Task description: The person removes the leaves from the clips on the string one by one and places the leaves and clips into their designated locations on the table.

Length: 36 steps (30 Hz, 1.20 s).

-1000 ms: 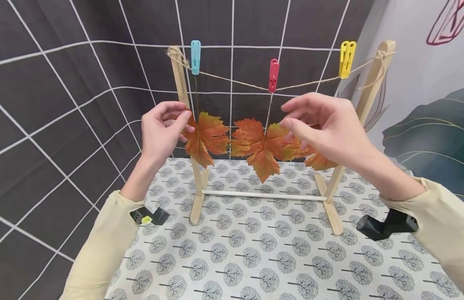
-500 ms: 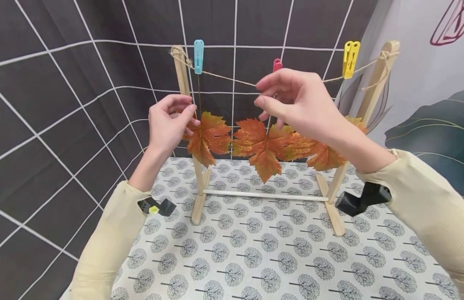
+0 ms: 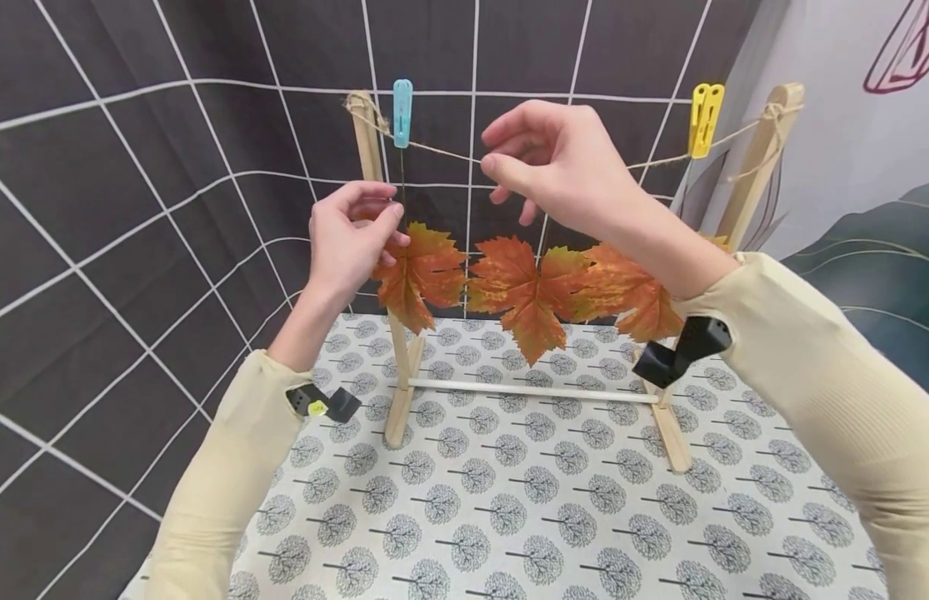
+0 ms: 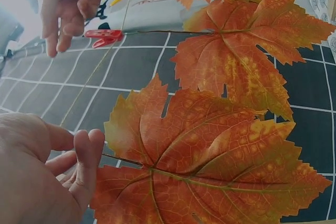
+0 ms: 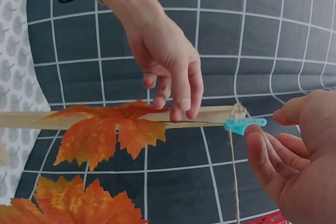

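Observation:
Three orange artificial maple leaves hang by their stems from a twine line [image 3: 442, 152]. A blue clothespin [image 3: 402, 114] clips the left leaf [image 3: 419, 275]. My left hand [image 3: 352, 237] is beside that leaf's stem, fingers loosely bent, fingertips overlapping the stem in the left wrist view. My right hand [image 3: 554, 162] hovers before the line with relaxed fingers, holding nothing. It hides the red clothespin [image 4: 105, 36] in the head view; that pin bears the middle leaf [image 3: 527, 292]. In the right wrist view, the right fingertips appear close to the blue clothespin.
Wooden posts [image 3: 760, 167] with flat feet and a white crossbar [image 3: 531, 391] form the stand. A yellow clothespin [image 3: 706, 121] sits on the line's right side, above the right leaf [image 3: 629, 292]. The tablecloth [image 3: 464, 500] has a tree print; a dark gridded cloth [image 3: 232, 275] hangs behind.
My right hand has moved left and up, from in front of the right-hand leaves to the line, covering the red clothespin. My left hand has shifted slightly right and up.

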{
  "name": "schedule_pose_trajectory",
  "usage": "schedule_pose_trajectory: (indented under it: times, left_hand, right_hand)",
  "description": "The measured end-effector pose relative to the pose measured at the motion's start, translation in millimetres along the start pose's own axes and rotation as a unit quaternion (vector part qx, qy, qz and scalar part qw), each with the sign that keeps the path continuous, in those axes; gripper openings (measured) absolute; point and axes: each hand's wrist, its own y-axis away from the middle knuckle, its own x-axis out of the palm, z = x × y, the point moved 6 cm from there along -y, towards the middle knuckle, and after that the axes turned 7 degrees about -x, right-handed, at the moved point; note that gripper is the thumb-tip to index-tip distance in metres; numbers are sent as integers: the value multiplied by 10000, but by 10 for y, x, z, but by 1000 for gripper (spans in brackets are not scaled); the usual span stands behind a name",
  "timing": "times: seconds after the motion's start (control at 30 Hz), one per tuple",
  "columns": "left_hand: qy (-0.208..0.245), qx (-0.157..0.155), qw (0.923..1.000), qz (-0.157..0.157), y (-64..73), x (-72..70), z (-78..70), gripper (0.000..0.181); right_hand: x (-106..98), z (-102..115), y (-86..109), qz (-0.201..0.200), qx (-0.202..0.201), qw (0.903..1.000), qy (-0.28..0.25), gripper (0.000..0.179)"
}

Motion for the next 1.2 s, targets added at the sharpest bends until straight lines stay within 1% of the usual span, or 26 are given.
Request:
schedule_pose_trajectory:
  times: [0.33, 0.53, 0.77, 0.87, 1.1, 1.2]
  left_hand:
    - [-421, -139, 9990, -65, -47, 19, 22, 25]
    - [-595, -140, 9981, -100, -66, 41, 20, 23]
    - [-501, -94, 9986, -123, -95, 80, -6, 19]
    - [-589, -13, 9982, -144, -95, 87, -14, 19]
    - [-566, 110, 9982, -175, -95, 114, -28, 19]
    - [-518, 175, 9984, -168, -102, 120, -27, 18]
  right_hand:
    - [115, 10, -209, 118, 59, 9999, -28, 25]
    - [166, 32, -334, 172, 38, 9998, 110, 27]
    - [190, -16, -478, 149, 259, 9990, 346, 30]
    - [206, -41, -533, 138, 352, 9985, 404, 31]
    - [264, -62, -649, 76, 572, 9980, 247, 34]
    - [300, -60, -681, 130, 677, 9975, 165, 36]
